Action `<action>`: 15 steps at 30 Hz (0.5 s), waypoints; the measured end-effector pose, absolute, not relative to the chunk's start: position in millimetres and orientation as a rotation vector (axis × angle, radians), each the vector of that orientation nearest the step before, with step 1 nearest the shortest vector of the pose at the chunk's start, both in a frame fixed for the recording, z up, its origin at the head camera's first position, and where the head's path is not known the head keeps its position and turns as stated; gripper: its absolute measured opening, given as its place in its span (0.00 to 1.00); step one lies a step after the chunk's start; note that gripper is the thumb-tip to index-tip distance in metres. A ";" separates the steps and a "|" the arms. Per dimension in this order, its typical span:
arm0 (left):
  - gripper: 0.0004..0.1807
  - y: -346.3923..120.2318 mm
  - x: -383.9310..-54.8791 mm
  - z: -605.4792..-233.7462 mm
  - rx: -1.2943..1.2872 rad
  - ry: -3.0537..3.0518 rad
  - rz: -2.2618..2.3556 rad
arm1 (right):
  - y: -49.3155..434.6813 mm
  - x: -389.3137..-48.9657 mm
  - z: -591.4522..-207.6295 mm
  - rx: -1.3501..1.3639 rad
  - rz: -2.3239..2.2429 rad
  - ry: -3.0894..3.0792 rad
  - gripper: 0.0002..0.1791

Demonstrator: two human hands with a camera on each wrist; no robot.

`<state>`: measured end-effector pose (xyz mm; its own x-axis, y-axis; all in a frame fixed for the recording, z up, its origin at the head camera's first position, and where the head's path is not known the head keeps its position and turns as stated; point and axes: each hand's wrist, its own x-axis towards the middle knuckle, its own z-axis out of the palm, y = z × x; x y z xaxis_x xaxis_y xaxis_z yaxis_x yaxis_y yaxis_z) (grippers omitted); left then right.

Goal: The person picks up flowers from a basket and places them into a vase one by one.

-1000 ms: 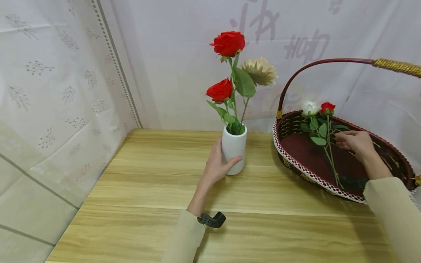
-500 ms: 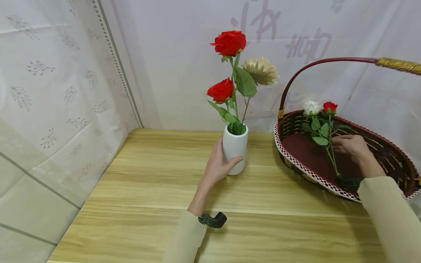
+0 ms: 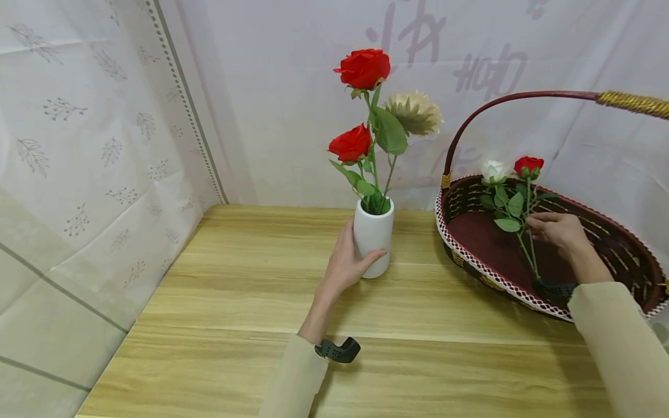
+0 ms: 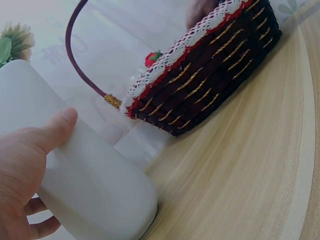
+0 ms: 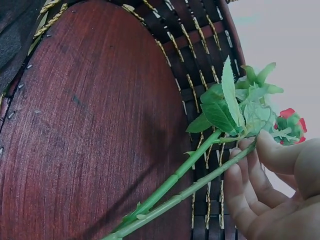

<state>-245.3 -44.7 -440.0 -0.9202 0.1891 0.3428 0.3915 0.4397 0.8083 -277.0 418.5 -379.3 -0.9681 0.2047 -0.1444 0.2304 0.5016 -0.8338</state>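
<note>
One red rose [image 3: 529, 165] stands at the right of the head view, its bloom above the back rim of a dark woven basket [image 3: 470, 232], its stem pinched between the thumb and fingers of the person's right hand [image 3: 563, 231]. Just beside it, on its left in the frame, a white rose [image 3: 493, 172] leans within the basket, the two stems converging toward their lower ends. A maroon handle [image 3: 522, 96] arches over them at upper right. Near the middle, the left hand [image 3: 343, 261] grips a white vase [image 3: 373, 232], thumb across its front; it stands upright on the wooden table [image 3: 235, 278], holding two red blooms [image 3: 364, 68] and a cream flower [image 3: 415, 113]. Pale printed cloth [image 3: 277, 116] hangs behind.
</note>
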 end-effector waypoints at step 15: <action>0.54 -44.9 -245.3 -438.5 -0.502 -2.495 -1.485 | 415.7 -273.6 -377.7 0.371 -1.665 2.767 0.02</action>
<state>-245.3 -44.9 -438.5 -0.9236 0.1877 0.3343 0.3834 0.4390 0.8126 -273.6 415.7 -377.7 -0.9681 0.2494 -0.0241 0.1380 0.4506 -0.8820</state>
